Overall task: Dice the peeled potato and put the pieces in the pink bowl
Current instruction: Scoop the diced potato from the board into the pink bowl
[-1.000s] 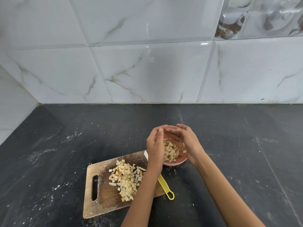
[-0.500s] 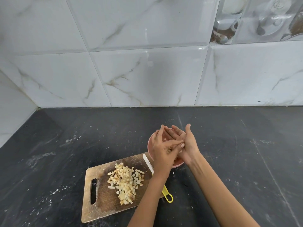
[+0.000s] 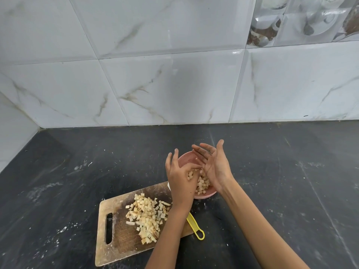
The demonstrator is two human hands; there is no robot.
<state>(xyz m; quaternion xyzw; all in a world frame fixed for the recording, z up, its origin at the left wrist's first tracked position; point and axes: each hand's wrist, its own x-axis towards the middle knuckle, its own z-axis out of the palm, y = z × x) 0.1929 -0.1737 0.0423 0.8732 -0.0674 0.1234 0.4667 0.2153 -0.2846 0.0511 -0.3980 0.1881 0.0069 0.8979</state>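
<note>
hands: we are holding both over the pink bowl (image 3: 196, 195); left hand (image 3: 179, 178) is hovering palm-down, fingers spread and relaxed, gripping nothing; right hand (image 3: 212, 165) is turned palm-up, fingers straight and wide, empty
potato: some dice (image 3: 202, 184) are sitting in the bowl; the larger pile (image 3: 146, 214) is waiting on the cutting board (image 3: 120, 235), just left of the bowl
spill risk: bits are likely clinging to our palms; if we are brushing them off past the rim, they are landing on the dark counter (image 3: 281, 181)
knock risk: the left forearm is crossing the board's right corner, near the pile; a careless swing back is scattering dice
knife risk: the yellow-handled knife (image 3: 195, 226) is lying partly hidden under that forearm; we are risking a blind contact, or nudging it off the board's edge
writing: we are seeing no brand, label or readable text anywhere
</note>
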